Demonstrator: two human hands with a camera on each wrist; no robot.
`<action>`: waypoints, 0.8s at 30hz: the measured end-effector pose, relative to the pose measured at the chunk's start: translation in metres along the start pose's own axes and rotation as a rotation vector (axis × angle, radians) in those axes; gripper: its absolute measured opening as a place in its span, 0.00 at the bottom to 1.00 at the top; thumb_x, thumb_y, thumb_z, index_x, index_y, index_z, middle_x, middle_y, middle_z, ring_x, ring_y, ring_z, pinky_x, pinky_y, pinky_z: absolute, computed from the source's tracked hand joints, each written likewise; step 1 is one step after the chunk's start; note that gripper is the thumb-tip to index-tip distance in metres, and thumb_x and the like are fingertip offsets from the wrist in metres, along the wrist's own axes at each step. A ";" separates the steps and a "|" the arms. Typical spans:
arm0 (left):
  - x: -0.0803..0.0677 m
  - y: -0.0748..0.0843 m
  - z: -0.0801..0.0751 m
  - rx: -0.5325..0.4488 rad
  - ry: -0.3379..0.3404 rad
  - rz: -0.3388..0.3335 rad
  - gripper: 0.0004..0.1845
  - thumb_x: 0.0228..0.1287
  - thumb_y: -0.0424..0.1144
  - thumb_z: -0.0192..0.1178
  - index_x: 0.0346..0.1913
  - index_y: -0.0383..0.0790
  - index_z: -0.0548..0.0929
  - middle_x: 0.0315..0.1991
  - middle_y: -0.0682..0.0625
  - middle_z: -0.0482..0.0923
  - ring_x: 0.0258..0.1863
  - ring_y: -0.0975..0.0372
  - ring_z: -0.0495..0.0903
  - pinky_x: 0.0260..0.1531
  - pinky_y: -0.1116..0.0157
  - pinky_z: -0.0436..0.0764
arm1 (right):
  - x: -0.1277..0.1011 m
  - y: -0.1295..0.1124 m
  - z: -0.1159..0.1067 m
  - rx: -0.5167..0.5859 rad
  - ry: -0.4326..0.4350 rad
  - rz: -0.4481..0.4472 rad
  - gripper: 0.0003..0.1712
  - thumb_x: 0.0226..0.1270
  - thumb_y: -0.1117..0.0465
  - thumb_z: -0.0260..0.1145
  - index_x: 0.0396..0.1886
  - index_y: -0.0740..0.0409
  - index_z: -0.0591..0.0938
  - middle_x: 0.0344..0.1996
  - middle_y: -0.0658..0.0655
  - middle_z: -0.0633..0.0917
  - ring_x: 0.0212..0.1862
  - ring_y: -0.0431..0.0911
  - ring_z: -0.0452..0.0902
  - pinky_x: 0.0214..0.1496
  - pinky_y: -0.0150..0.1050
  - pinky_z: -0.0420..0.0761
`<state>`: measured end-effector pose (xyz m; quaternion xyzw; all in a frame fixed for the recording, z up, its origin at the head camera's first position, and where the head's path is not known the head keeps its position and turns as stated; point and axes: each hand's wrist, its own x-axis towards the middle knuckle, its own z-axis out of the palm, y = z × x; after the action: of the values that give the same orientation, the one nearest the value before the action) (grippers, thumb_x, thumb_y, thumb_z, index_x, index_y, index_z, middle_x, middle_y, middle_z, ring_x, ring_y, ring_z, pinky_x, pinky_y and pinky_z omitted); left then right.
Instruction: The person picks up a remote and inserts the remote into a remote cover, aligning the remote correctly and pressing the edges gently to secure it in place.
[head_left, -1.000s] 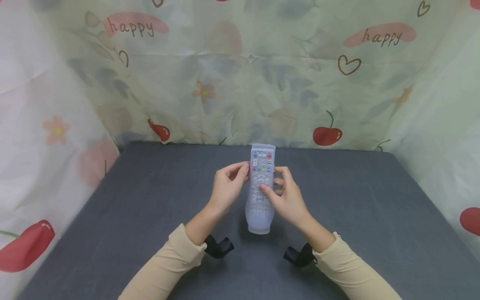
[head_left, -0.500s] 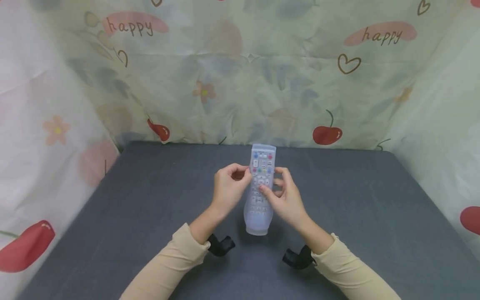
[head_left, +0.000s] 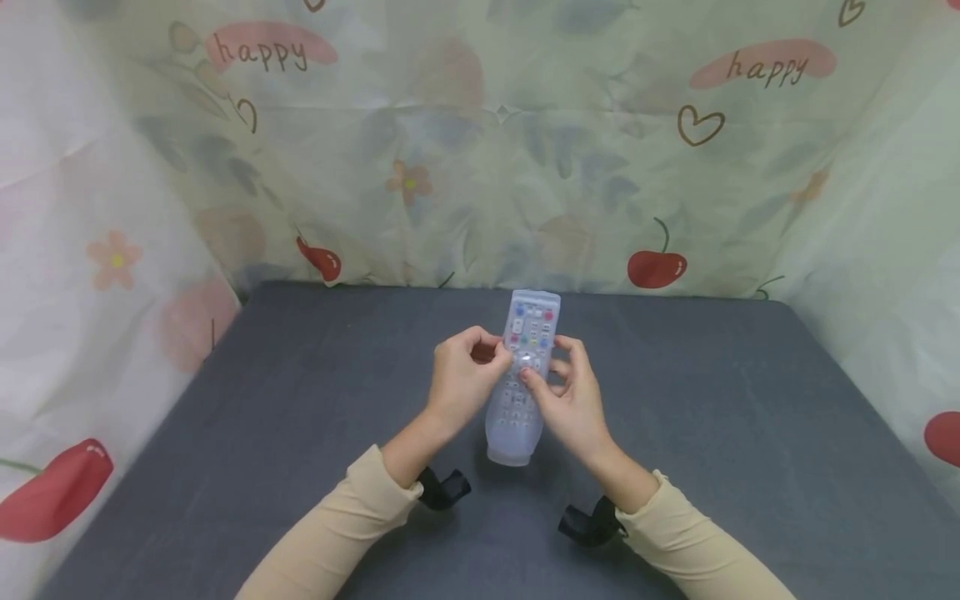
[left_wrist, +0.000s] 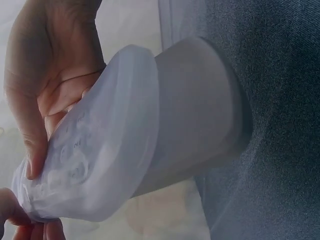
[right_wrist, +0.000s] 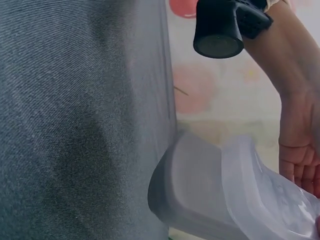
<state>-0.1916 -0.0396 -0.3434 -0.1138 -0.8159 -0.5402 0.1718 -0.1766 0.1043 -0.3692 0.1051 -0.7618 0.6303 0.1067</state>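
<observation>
A remote control (head_left: 517, 408) in a milky translucent cover (left_wrist: 115, 130) tilts above the table, its coloured buttons facing up. My left hand (head_left: 460, 379) pinches the left edge of the cover with thumb and forefinger. From the right, my right hand (head_left: 577, 404) holds the remote, with its thumb on the buttons and the other fingers at the side and partly hidden behind. Both wrist views show a smooth greyish end (right_wrist: 195, 180) projecting past the cover's thick rim, towards the table.
The dark grey table (head_left: 675, 400) reaches back to a patterned curtain (head_left: 502, 167) with cherries and flowers. More printed cloth hangs at both sides. Black wrist cameras, such as the left one (right_wrist: 217, 30), stick out under the wrists near the table.
The remote's upper end has swung a little to the right, its lower end slightly left. My left hand has followed rightwards, and its thumb has slid further onto the edge.
</observation>
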 end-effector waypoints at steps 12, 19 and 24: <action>0.000 0.002 -0.001 -0.034 -0.001 0.007 0.05 0.58 0.31 0.57 0.33 0.33 0.82 0.29 0.42 0.84 0.27 0.58 0.82 0.30 0.68 0.82 | 0.003 -0.006 -0.003 -0.012 -0.012 0.002 0.27 0.61 0.70 0.63 0.58 0.63 0.63 0.46 0.71 0.81 0.37 0.59 0.84 0.37 0.41 0.84; 0.004 0.008 -0.005 0.006 -0.133 -0.050 0.18 0.63 0.45 0.58 0.49 0.36 0.81 0.32 0.43 0.83 0.31 0.58 0.83 0.32 0.65 0.82 | 0.005 -0.010 -0.011 -0.020 -0.074 0.044 0.27 0.63 0.69 0.62 0.59 0.63 0.62 0.47 0.72 0.81 0.36 0.60 0.84 0.37 0.41 0.84; 0.006 0.006 -0.004 0.037 -0.182 -0.050 0.16 0.62 0.46 0.60 0.43 0.35 0.82 0.28 0.44 0.78 0.27 0.61 0.77 0.25 0.69 0.77 | 0.004 -0.010 -0.013 -0.043 -0.129 0.038 0.28 0.63 0.67 0.63 0.60 0.63 0.62 0.49 0.71 0.80 0.39 0.60 0.84 0.40 0.46 0.84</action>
<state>-0.1946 -0.0409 -0.3340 -0.1387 -0.8405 -0.5167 0.0853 -0.1773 0.1149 -0.3564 0.1288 -0.7824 0.6075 0.0478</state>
